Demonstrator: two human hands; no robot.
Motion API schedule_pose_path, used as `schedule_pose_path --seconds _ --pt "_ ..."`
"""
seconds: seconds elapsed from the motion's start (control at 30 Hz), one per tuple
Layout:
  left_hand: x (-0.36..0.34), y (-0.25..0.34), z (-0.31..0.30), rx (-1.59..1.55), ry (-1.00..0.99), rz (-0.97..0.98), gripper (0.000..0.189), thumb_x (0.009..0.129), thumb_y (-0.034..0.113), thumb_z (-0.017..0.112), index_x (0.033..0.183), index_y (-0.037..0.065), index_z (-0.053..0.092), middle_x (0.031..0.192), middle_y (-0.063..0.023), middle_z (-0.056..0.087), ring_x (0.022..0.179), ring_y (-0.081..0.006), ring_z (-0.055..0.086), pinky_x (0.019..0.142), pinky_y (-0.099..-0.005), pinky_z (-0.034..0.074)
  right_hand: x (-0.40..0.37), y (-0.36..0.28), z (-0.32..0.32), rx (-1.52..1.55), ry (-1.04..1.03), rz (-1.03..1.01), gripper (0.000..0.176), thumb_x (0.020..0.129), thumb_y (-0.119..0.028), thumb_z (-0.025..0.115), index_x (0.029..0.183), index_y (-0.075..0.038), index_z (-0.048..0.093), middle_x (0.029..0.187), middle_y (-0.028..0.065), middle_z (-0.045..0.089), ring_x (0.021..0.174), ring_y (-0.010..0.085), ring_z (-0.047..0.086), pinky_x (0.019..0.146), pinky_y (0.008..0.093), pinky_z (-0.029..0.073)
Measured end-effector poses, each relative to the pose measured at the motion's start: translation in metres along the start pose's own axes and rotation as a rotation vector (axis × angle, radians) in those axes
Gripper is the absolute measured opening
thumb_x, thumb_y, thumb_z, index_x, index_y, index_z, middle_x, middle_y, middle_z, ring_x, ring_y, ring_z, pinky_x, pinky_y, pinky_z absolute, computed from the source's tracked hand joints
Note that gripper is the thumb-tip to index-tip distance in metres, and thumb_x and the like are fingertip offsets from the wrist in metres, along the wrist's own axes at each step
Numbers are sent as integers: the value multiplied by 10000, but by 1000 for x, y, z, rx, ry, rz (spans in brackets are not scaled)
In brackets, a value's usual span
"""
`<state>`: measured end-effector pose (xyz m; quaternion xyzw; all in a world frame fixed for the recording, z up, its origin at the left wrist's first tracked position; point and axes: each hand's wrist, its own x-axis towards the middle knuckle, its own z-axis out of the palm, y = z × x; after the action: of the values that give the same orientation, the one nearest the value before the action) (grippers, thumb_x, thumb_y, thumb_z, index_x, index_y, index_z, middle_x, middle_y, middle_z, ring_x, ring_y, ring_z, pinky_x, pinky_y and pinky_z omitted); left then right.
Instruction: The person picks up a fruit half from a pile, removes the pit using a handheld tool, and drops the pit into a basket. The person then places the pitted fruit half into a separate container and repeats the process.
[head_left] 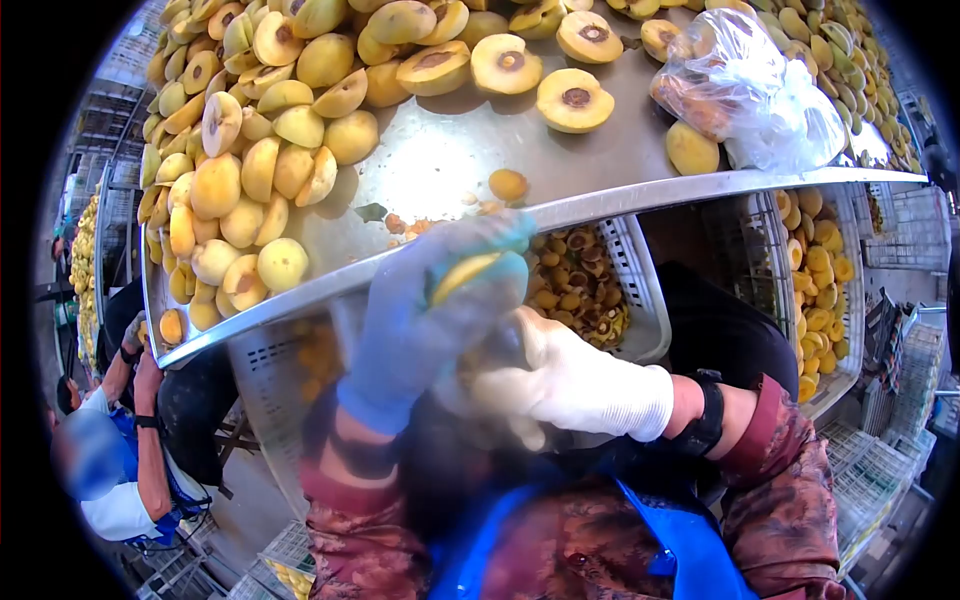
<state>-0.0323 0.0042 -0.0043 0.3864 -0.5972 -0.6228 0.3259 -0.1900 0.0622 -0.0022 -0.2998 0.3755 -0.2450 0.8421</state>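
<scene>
My left hand, in a blue-grey glove with teal fingertips, is closed around a yellow peach half just below the metal table's front edge. Beside it, my right hand in a white knit glove has its fingers curled around something dark and rounded, too blurred to name. The two hands are close together. Halved peaches are heaped on the metal table, many with the brown stone or hollow showing. A small yellow piece and scraps lie near the edge in front of my left hand.
A clear plastic bag sits at the table's right. Under the edge stands a white crate with peach halves and scraps; another crate of peach halves is farther right. At left, a co-worker's hand is near the table corner.
</scene>
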Motion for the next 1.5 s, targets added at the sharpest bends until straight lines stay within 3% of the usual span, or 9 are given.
schedule_pose_path --seconds 0.2,0.37,0.57,0.67,0.77,0.97,1.17,1.27,1.5 --pt "0 -3 10 -98 155 -5 286 895 107 696 1147 -12 634 1125 -81 670 968 -123 618 841 -259 512 -3 -18 6 -102 99 50 361 890 -103 570 1188 -18 386 640 37 550 478 116 520 458 268 446" --pt "-1 3 -5 77 -25 -44 300 889 136 690 1141 -20 643 1156 -124 659 1046 -190 625 929 -318 501 -3 -13 7 -85 40 93 409 895 -152 583 1219 -14 374 655 41 553 474 122 526 450 271 450" --pt "1 15 -12 106 -177 -97 356 837 196 750 1120 -6 672 1147 -115 676 1049 -187 630 932 -329 496 -4 -6 6 -84 -58 125 258 886 -169 606 1022 -45 426 630 30 527 468 101 505 451 255 444" --pt "-3 11 -15 54 -240 -64 324 840 157 727 1128 22 667 1086 -92 694 904 -143 660 787 -281 530 -8 -8 2 36 -181 178 178 894 -153 599 948 -72 450 615 10 503 465 88 488 442 242 426" --pt "-1 7 -19 147 -257 69 403 781 189 782 1116 -12 682 1140 -136 690 1052 -230 649 945 -365 498 -16 -9 1 144 -234 188 151 908 -151 592 919 -85 457 617 -8 484 470 78 476 438 233 413" --pt "-5 7 -22 206 -271 182 418 781 197 782 1120 -25 680 1133 -149 691 1070 -237 645 948 -376 501 -30 -11 4 376 -280 247 230 929 -224 624 992 -72 463 656 -8 501 488 69 473 435 216 379" --pt "-11 10 -15 -123 -267 171 394 840 201 739 1154 -17 645 1117 -115 671 946 -177 649 827 -312 527 -36 -16 13 499 -400 221 231 922 -252 633 926 -69 491 614 2 489 448 82 434 421 218 347" --pt "-22 24 -6 -529 -178 -108 407 837 149 735 1181 -31 612 1098 -113 666 923 -149 641 800 -289 531 -37 -16 16 538 -454 189 238 924 -263 630 886 -74 490 607 1 476 443 82 413 419 222 339" --pt "-18 25 -2 -545 -105 2 352 895 153 633 1195 -29 605 1183 -146 635 1062 -203 617 924 -329 499 -33 -26 23 582 -485 122 211 933 -232 603 843 -90 475 605 -25 429 467 70 402 428 218 336"
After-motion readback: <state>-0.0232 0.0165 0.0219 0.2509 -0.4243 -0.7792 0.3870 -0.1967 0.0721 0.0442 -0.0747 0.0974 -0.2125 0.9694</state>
